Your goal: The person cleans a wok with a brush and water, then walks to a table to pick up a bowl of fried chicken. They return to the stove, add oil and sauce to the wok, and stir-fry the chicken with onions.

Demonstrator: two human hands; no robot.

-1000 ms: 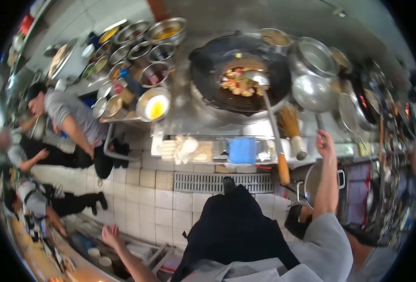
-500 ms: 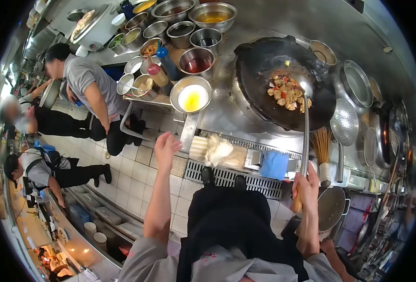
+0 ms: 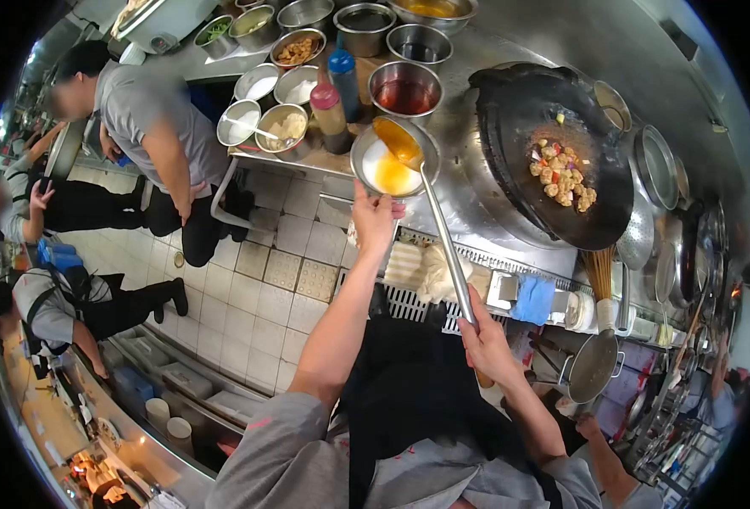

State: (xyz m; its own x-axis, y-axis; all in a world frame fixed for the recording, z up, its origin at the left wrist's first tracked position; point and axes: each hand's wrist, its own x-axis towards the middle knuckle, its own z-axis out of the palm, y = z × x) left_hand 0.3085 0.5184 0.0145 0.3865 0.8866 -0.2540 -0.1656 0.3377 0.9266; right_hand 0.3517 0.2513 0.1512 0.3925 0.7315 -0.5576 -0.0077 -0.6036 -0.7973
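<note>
My right hand (image 3: 489,343) is closed around the long handle of a metal ladle (image 3: 444,233). The ladle's cup, wet with orange-yellow liquid, is tilted over a steel bowl (image 3: 356,161). Inside that bowl are a white substance and a yellow-orange pool (image 3: 392,176). My left hand (image 3: 376,219) grips the bowl at its near rim, thumb and fingers partly hidden. To the right, a black wok (image 3: 510,153) holds browned chunks of food (image 3: 560,174) with red and pale bits.
Sauce and seasoning bowls crowd the counter, among them one of red liquid (image 3: 404,89). Squeeze bottles (image 3: 330,119) stand beside my bowl. A perforated skimmer (image 3: 636,229) and a bamboo brush (image 3: 600,284) lie right of the wok. Co-workers (image 3: 150,127) stand at left.
The ladle has moved left from the wok to over the steel bowl. My left hand, earlier raised with nothing in it, has come to the bowl's rim. The view has shifted.
</note>
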